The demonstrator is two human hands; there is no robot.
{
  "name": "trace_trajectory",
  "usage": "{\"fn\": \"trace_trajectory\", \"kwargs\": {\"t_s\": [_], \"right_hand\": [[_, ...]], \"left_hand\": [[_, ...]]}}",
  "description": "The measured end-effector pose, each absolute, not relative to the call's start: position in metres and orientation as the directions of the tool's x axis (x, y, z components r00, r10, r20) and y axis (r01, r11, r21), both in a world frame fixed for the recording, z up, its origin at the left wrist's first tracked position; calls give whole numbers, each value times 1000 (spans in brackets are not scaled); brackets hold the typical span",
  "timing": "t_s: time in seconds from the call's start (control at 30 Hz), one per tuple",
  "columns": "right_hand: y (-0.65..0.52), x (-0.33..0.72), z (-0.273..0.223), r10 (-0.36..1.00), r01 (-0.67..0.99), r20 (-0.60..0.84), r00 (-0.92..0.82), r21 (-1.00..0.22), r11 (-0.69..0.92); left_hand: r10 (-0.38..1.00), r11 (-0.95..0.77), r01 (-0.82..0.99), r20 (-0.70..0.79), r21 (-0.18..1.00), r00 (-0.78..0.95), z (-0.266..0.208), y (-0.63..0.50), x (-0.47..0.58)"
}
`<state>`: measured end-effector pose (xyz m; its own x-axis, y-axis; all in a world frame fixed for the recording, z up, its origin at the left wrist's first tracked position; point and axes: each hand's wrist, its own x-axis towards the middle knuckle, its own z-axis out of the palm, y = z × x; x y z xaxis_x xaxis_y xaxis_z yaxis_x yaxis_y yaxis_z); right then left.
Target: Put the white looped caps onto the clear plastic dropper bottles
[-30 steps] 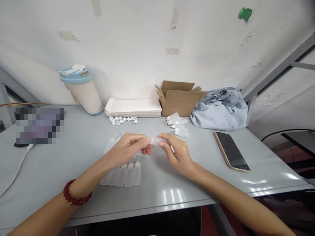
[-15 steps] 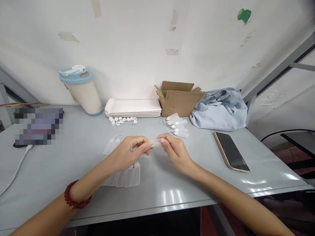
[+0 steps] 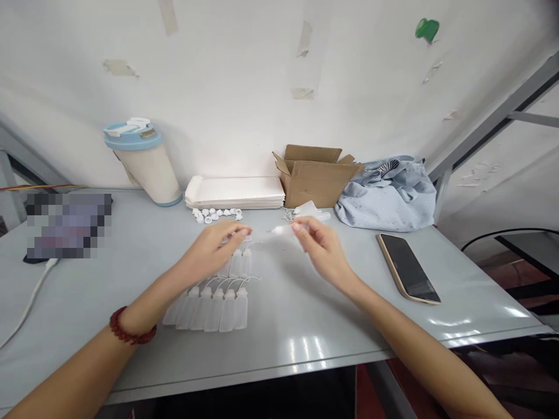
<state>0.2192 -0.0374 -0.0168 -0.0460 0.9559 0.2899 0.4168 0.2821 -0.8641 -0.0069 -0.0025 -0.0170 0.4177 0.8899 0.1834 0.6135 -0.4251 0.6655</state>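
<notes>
My right hand (image 3: 321, 247) grips a small translucent squeeze bottle (image 3: 282, 231), whose narrow tip points left toward my other hand. Thumb and fingers are pinched together on my left hand (image 3: 218, 244); anything between them is too small to make out. Below the left hand lies a row of clear squeeze bottles (image 3: 212, 311) with thin curved tubes at their necks. A second row of such bottles (image 3: 247, 262) sits farther back, partly covered by the left hand. Several white caps (image 3: 212, 214) form a cluster behind it. Behind the right hand are more loose bottles (image 3: 307, 210).
At the back stand a tumbler (image 3: 146, 166), a stack of white padded envelopes (image 3: 238, 189), an open cardboard box (image 3: 321, 183) and a light blue cloth bag (image 3: 388, 201). A phone (image 3: 408, 267) lies at the right. A blurred device (image 3: 72, 224) with a white cable (image 3: 32, 297) is at left.
My hands have moved apart from where they met on a bottle. The left went left and slightly back; the right kept a bottle and moved slightly back. More of the bottle rows now shows.
</notes>
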Motion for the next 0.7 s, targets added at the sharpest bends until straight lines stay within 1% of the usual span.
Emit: {"fn": "trace_trajectory", "kwargs": {"t_s": [0.07,0.13,0.17,0.27,0.37,0.57,0.7], "right_hand": [[-28,233,-11,905,519,425,32,-780,348],[-19,248,-6,845,647,532,58,-664,374],[-15,255,-4,837,701,545,57,-619,355],[-6,276,0,893,795,449,31,-552,250],[1,291,0,938,833,345,32,-527,165],[9,307,-7,978,848,206,-10,-516,117],[12,310,-12,987,859,141,-82,-492,142]], "left_hand": [[878,-477,674,273,564,393,-23,13,-19],[846,-533,702,292,472,446,-30,28,-28],[835,-551,710,278,440,475,-34,34,-31],[821,-565,725,184,393,540,-42,47,-33],[823,-555,739,123,382,555,-46,52,-29],[794,-599,728,130,332,594,-47,54,-28],[790,-607,729,134,316,599,-45,52,-28]]}}
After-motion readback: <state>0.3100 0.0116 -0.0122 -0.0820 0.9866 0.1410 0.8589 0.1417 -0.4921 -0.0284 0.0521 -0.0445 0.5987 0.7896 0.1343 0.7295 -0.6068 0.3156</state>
